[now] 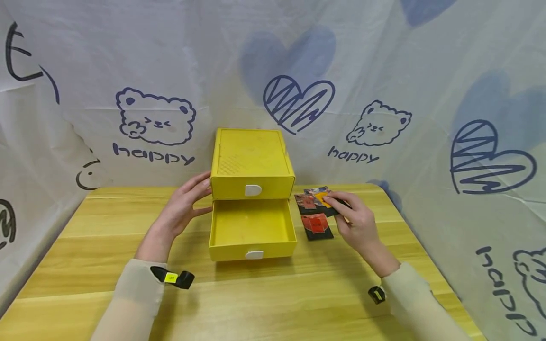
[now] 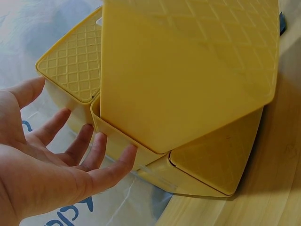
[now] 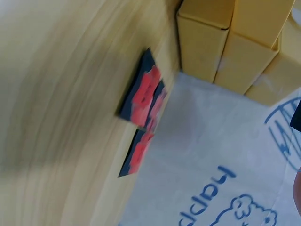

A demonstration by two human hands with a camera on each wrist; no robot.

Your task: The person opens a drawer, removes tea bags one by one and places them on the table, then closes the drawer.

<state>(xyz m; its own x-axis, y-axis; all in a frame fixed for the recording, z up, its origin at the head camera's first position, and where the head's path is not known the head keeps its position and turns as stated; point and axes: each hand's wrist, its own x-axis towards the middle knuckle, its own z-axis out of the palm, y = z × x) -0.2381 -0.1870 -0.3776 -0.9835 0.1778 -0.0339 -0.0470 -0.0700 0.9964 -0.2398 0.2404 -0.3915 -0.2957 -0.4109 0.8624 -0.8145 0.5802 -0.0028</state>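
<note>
A yellow two-drawer box stands against the cloth, its lower drawer pulled out and its yellow floor showing. My left hand has its fingers spread along the box's left side, fingertips touching it. At the right of the box, my right hand pinches a flat orange-and-black packet above flat packets on the table. Among those lie a red-and-black one and a darker red one. In the right wrist view only a bit of finger shows.
The light wooden table extends in front of the box and to both sides. A white cloth printed with bears, hearts and lettering hangs behind and at the sides. The upper drawer is closed.
</note>
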